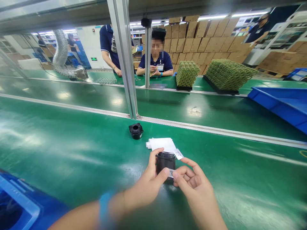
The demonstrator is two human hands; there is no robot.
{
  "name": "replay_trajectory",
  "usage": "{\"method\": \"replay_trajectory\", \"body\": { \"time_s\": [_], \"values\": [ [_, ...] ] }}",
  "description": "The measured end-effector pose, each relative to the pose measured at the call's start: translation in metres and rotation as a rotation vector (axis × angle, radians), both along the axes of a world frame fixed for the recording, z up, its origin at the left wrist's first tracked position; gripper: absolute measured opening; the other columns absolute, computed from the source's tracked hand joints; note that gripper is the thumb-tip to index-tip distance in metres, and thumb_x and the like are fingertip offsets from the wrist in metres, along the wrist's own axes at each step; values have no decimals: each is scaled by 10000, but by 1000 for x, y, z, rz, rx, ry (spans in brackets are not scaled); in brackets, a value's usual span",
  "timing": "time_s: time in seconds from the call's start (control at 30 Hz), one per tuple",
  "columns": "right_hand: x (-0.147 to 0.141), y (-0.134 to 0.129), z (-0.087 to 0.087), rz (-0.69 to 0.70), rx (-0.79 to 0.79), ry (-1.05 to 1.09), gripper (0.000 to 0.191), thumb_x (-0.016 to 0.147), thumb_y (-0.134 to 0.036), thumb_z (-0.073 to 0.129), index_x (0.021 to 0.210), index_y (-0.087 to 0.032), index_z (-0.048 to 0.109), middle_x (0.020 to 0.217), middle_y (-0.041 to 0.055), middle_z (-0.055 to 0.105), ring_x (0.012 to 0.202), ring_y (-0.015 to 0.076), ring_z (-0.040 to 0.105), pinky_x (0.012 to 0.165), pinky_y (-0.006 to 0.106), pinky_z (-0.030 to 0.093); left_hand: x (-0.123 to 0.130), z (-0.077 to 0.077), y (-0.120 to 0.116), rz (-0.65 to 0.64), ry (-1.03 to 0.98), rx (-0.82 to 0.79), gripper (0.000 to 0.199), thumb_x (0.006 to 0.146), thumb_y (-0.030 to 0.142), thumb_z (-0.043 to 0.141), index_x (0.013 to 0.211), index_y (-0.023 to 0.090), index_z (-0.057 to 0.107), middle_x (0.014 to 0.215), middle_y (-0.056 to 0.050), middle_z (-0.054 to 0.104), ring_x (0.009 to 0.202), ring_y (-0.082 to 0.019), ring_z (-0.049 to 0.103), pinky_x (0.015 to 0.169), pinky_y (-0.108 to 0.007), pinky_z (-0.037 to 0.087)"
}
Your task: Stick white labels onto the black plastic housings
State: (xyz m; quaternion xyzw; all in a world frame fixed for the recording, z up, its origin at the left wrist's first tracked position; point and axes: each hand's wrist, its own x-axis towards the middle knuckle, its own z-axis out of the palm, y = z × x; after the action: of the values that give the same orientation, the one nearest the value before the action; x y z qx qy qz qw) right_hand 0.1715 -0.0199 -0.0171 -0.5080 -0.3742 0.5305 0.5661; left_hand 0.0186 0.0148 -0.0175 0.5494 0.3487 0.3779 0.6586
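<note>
My left hand (153, 179) is closed around a black cylindrical plastic housing (165, 161), its thumb at the front edge of a small white label (171, 173) on the side. With thumb and fingers pinched, my right hand (194, 182) touches the right end of that label. A second white label (178, 154) with dark print sits by the tip of my right index finger. Behind the housing lies a white strip of label paper (163, 144). Farther off, another black round housing (136, 131) with a central hole stands on the green surface.
A metal post (123, 60) rises from the rail (192, 126) beyond the housing. Blue bins stand at the lower left (21, 201) and far right (283, 102). Across the bench, a seated person (157, 60) handles small parts beside stacked green rings (187, 74).
</note>
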Motion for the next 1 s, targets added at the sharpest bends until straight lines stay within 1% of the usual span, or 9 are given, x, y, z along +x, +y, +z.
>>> {"method": "replay_trajectory", "body": {
  "time_s": [0.17, 0.27, 0.37, 0.47, 0.57, 0.63, 0.73, 0.87, 1.0],
  "values": [
    [0, -2, -3, 8, 10, 6, 500, 819, -388, 787, 1160, -218, 462, 746, -5, 634, 667, 159, 607, 632, 251, 526, 0, -2, 0, 43, -13, 37, 509, 961, 376, 507, 1399, 255, 279, 1347, -98, 468, 1208, -237, 477, 1086, -411, 335],
    [6, -1, -7, -45, 4, -64, 506, 829, -428, 764, 1180, -230, 459, 932, 35, 633, 685, 165, 637, 625, 276, 555, -2, -1, 4, 100, -32, 79, 510, 959, 372, 513, 1401, 269, 280, 1371, -93, 456, 1247, -248, 452, 1098, -421, 320],
    [16, 6, -9, -150, 50, -187, 473, 851, -478, 716, 1189, -246, 479, 1096, 65, 583, 731, 174, 658, 625, 287, 565, -3, 2, 8, 100, -154, -47, 556, 945, 391, 524, 1409, 256, 250, 1278, -113, 510, 1126, -253, 536, 991, -442, 428],
    [23, 13, -8, -67, 209, -309, 511, 887, -454, 665, 1305, -281, 427, 1290, 100, 537, 1088, 256, 603, 856, 371, 545, -2, 4, 10, 51, -288, -200, 586, 922, 374, 552, 1406, 254, 244, 1105, -84, 557, 932, -223, 607, 822, -412, 517],
    [27, 15, -5, 157, 322, -458, 720, 867, -368, 702, 1449, -343, 278, 1486, 67, 402, 1352, 270, 384, 1120, 485, 329, -3, 6, 8, 2, -298, -230, 585, 921, 345, 549, 1415, 270, 244, 1045, -61, 578, 901, -217, 633, 762, -362, 515],
    [27, 14, -4, 255, 325, -509, 803, 847, -327, 729, 1472, -372, 229, 1496, 45, 406, 1365, 259, 373, 1161, 506, 249, -4, 7, 6, -31, -267, -215, 587, 924, 347, 540, 1424, 285, 238, 1136, -79, 583, 944, -228, 644, 790, -358, 504],
    [26, 14, -3, 275, 348, -527, 794, 846, -294, 725, 1463, -378, 233, 1454, 37, 472, 1323, 243, 441, 1154, 484, 278, -7, 11, 6, -54, -213, -185, 602, 916, 380, 537, 1429, 287, 235, 1223, -102, 558, 939, -232, 647, 776, -355, 505],
    [23, 14, -9, 229, 395, -580, 793, 836, -265, 714, 1463, -362, 239, 1437, 38, 499, 1294, 236, 486, 1150, 457, 306, -8, 15, 7, -60, -137, -119, 610, 889, 347, 552, 1414, 275, 249, 1163, -92, 545, 870, -206, 634, 733, -336, 500],
    [17, 11, -24, 197, 402, -621, 797, 829, -223, 680, 1473, -341, 226, 1427, 43, 512, 1334, 241, 451, 1147, 446, 326, -1, 14, 5, 57, 21, -89, 670, 724, 129, 648, 1307, 240, 339, 984, -29, 548, 723, -131, 569, 641, -258, 451]
  ]
}}
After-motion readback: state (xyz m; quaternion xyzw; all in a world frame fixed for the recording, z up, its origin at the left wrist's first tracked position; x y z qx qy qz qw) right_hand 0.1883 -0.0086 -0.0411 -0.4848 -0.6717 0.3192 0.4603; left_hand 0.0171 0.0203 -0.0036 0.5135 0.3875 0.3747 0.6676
